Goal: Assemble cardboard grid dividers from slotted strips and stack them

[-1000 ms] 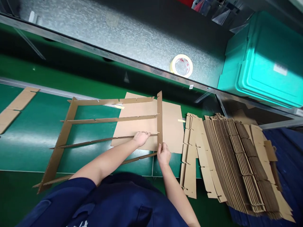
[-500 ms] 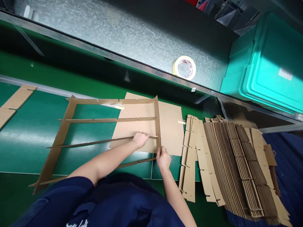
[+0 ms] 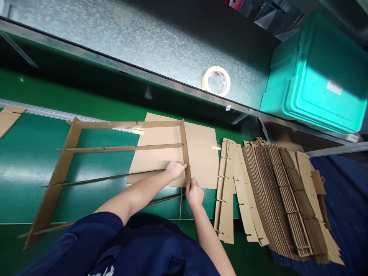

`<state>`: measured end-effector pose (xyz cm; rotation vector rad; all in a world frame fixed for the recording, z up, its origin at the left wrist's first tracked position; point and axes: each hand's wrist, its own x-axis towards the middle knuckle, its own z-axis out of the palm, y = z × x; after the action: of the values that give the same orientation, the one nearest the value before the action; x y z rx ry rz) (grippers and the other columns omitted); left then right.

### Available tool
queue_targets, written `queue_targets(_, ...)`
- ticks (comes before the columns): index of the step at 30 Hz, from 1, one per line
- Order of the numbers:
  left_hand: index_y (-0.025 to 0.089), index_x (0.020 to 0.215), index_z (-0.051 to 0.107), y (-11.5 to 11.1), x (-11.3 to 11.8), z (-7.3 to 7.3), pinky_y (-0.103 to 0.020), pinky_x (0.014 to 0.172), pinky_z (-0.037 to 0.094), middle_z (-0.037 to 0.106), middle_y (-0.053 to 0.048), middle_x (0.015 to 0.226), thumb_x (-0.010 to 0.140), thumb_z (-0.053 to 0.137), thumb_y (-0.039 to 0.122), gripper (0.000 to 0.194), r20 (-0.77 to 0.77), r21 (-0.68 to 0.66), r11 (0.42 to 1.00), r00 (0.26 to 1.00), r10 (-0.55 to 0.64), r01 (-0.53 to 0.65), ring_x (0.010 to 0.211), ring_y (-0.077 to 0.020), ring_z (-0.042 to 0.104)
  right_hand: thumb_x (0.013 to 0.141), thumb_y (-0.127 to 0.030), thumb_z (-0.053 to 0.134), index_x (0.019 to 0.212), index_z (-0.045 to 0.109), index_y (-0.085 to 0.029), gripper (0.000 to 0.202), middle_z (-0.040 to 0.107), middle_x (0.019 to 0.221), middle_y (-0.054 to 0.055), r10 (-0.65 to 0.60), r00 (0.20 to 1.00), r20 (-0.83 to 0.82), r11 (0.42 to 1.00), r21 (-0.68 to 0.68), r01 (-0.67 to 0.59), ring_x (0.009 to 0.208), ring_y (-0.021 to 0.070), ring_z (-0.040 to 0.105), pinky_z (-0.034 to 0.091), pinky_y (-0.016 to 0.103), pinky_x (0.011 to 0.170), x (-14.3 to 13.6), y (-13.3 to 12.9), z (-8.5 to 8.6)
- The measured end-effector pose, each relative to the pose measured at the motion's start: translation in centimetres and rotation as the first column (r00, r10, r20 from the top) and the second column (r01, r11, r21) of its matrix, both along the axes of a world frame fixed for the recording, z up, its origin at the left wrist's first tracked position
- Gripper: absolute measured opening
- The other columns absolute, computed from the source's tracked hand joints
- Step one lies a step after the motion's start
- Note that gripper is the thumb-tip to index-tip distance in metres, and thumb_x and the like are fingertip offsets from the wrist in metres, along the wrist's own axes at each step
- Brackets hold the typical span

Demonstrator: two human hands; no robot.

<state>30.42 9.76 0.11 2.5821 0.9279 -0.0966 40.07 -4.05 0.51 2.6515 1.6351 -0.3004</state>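
A frame of slotted cardboard strips stands on the green table (image 3: 97, 165). Several long strips run across it, joined to a cross strip at each end. My left hand (image 3: 176, 170) is closed on the end of a long cardboard strip (image 3: 115, 177), close against the right cross strip (image 3: 184, 143). Just below, my right hand (image 3: 194, 193) grips the near end of that right cross strip, thumb and fingers on either side. The left cross strip (image 3: 61, 168) stands untouched. Under the frame's right part lies a flat cardboard sheet (image 3: 201, 153).
Loose slotted strips (image 3: 227, 199) and a thick stack of cardboard strips (image 3: 270, 199) lie to the right. Above the table, a metal shelf (image 3: 143, 42) holds a tape roll (image 3: 216, 81) and a teal bin (image 3: 316, 76). Another cardboard piece (image 3: 8, 120) lies far left.
My left hand has slid slightly right along the strip, up to the right cross strip. My right hand keeps its grip. The whole view has shifted a little.
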Motion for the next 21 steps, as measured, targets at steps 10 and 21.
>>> queue_targets(10,0.022,0.132,0.051,4.9,-2.7,2.5,-0.045,0.107,0.035,0.044,-0.011,0.143,0.090,0.047,0.031,0.043,0.274,0.130,0.984,0.958,0.081,-0.121,0.133,-0.0272,0.037,0.099,-0.036,0.035,0.131,0.047,-0.019,0.038,0.068,0.100,0.010,0.021,1.000,-0.006,0.998,-0.051,-0.021,0.079,0.0202,0.067,0.043,0.028,0.063,0.2,1.2,0.8)
queue_targets(21,0.018,0.147,0.029,13.5,0.3,4.0,-0.045,0.115,0.022,0.009,-0.011,0.160,0.083,0.043,0.009,0.066,0.226,0.194,0.946,0.950,0.214,-0.260,0.146,-0.0244,0.010,0.099,-0.023,0.026,0.153,0.016,-0.027,0.055,0.068,0.098,0.009,0.096,0.995,-0.022,0.994,0.059,-0.094,0.075,0.0221,0.068,0.049,0.030,0.060,0.5,0.5,-1.4)
